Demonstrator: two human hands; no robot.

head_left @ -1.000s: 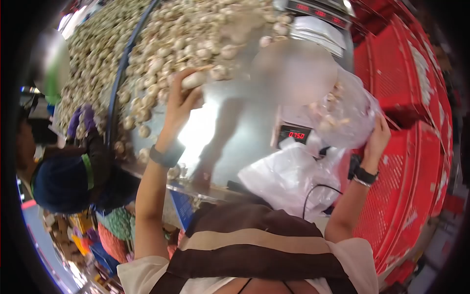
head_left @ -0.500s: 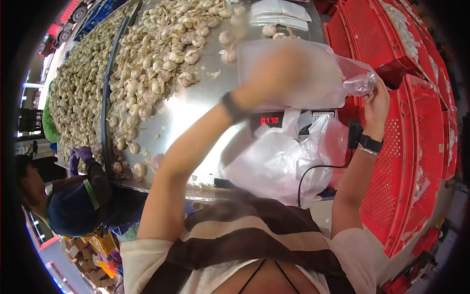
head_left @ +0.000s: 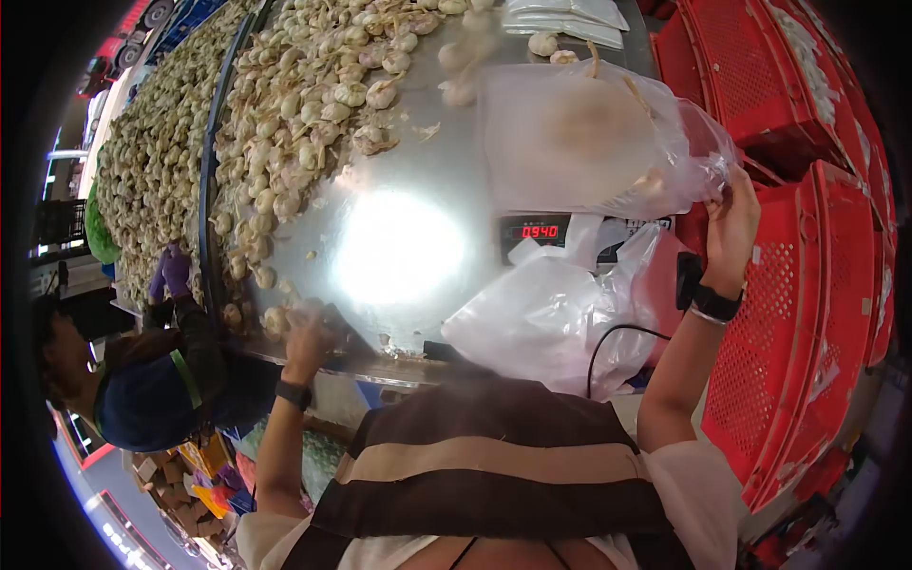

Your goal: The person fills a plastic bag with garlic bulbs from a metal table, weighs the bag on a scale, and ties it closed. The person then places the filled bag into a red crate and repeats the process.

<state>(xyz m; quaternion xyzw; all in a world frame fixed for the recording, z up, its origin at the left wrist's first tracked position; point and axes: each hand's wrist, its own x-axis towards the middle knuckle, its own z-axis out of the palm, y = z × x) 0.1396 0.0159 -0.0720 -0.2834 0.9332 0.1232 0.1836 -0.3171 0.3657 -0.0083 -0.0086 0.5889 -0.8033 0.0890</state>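
Observation:
My right hand pinches the gathered edge of a clear plastic bag, which lies on the scale with garlic inside. The bag's contents are partly blurred. Below the bag, the scale's red display reads 0.940. Near the table's front edge, my left hand is beside a few garlic bulbs; its fingers are blurred, and whether they hold anything is unclear. A large pile of garlic covers the metal table beyond it.
White plastic bags lie in front of the scale, with a black cable beside them. Red crates stand at the right. Flat bags lie at the back. A co-worker in purple gloves is at the left, past a dark divider.
My left hand has moved from over the bag to the near left table edge. The display went from 0.770 to 0.940. My right hand still holds the bag's edge.

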